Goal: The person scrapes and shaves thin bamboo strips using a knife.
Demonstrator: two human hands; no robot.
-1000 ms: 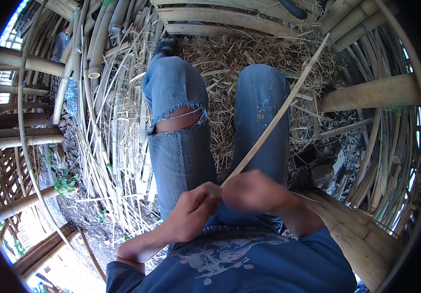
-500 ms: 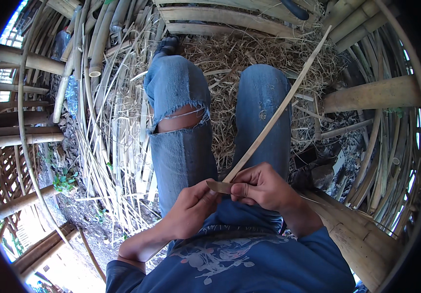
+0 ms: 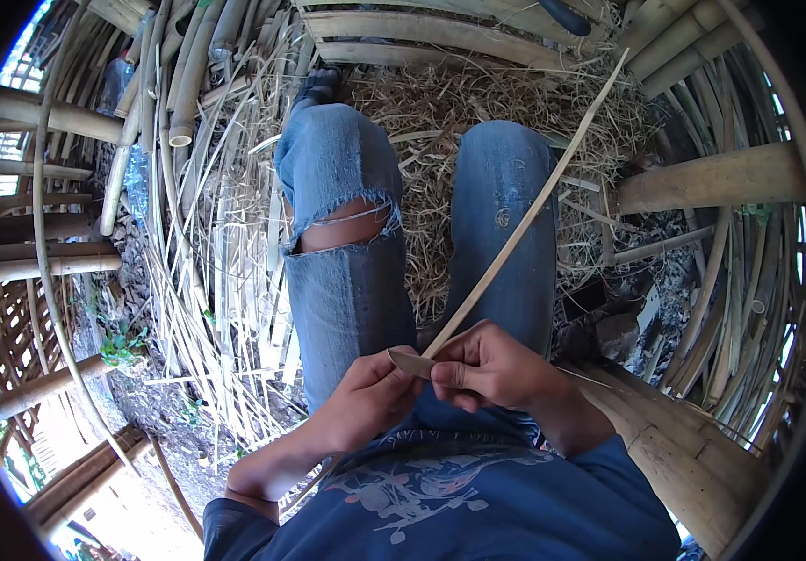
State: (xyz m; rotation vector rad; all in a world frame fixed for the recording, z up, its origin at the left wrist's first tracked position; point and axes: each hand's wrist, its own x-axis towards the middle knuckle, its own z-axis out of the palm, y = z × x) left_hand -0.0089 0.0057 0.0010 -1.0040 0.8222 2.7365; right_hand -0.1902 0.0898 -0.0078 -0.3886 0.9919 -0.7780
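A long, thin bamboo strip slants from my hands over my right knee to the far right. My right hand is closed on a knife, its thumb against the short, broad blade. The blade lies across the strip at its near end, pointing left. My left hand is closed around the near part of the strip, just left of the blade and nearly touching it. The knife's handle is hidden in my right hand.
Curly shavings cover the ground between and beyond my legs. Pale split strips lie in a heap at left. A thick bamboo pole juts in at right, and another bamboo length lies beside my right hip. Bamboo slats stand ahead.
The strip has slid slightly toward me and to the left. Both hands and the blade have shifted a little left and down, and the blade is tilted more.
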